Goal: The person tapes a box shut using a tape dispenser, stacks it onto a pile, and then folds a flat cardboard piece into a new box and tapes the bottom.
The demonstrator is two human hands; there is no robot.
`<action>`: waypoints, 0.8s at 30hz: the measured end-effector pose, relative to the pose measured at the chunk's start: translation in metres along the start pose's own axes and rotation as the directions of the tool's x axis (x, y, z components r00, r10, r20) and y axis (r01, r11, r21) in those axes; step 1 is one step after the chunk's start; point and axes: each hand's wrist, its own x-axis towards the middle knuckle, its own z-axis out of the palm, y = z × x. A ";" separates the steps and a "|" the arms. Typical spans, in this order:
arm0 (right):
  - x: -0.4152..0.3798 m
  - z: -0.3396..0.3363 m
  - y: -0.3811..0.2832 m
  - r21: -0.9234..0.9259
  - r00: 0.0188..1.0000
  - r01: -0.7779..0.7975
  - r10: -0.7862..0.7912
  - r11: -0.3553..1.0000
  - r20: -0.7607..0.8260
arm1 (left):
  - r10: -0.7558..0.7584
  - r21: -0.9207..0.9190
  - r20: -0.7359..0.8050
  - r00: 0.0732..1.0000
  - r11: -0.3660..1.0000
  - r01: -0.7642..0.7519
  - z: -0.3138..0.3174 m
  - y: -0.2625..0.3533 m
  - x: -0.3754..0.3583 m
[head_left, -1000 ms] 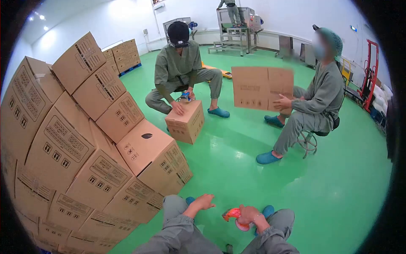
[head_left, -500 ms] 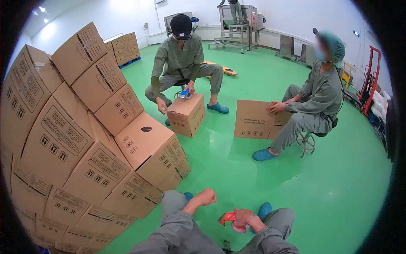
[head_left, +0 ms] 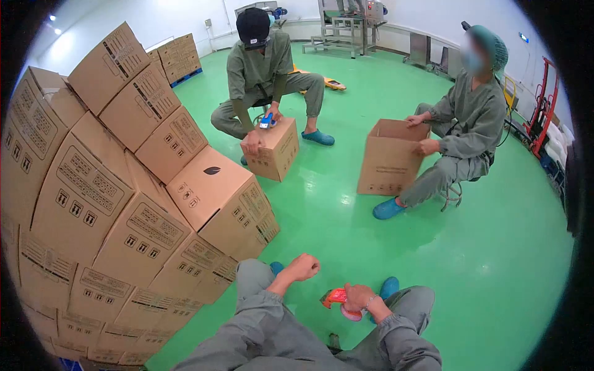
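Note:
My right hand (head_left: 359, 298) is wrapped around a red tape dispenser (head_left: 336, 296), which sits low between my knees, its cutting end pointing left. Above my left knee, my left hand (head_left: 303, 267) is curled into a fist, and no object shows in it. The nearest thing to that hand is a closed cardboard box (head_left: 213, 185) at the end of the stack, a short way off to the upper left.
Stacked cardboard boxes (head_left: 80, 191) rise on my left. Ahead, a seated co-worker (head_left: 260, 68) holds a blue tape dispenser (head_left: 266, 120) on a box (head_left: 278, 151). Another seated co-worker (head_left: 470, 117) grips an open-topped box (head_left: 391, 164). A red lift truck (head_left: 544, 105) stands far right.
The right co-worker's flat carton has been opened out into a box shape. The other co-worker's hand has moved onto the front edge of their box. My hands have barely moved.

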 end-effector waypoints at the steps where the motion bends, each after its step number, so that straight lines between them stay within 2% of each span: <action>1: 0.002 0.003 0.003 -0.006 1.000 -0.003 0.003 1.000 0.008 | -0.001 0.001 0.001 1.000 1.000 0.001 0.001 0.001 0.000; 3: 0.003 0.005 0.004 -0.004 1.000 -0.004 0.004 1.000 0.011 | 0.082 -0.114 -0.041 0.996 0.990 -0.086 -0.001 0.005 0.000; 12: 0.000 0.005 0.002 0.014 1.000 0.002 -0.002 1.000 -0.021 | 0.013 -0.145 -0.011 1.000 0.989 -0.014 -0.011 0.018 -0.002; 19: -0.002 0.006 0.002 0.014 1.000 0.014 -0.013 1.000 -0.018 | 0.032 -0.137 -0.033 0.999 0.990 -0.036 -0.008 0.018 -0.002; 22: -0.002 0.006 0.005 0.027 0.999 0.033 -0.033 0.999 -0.022 | 0.046 -0.146 -0.075 0.996 0.988 -0.056 -0.001 0.013 0.001; 24: 0.000 0.008 0.005 0.008 1.000 0.021 -0.021 1.000 -0.021 | 0.141 -0.140 -0.239 0.961 0.974 -0.178 0.002 0.013 0.003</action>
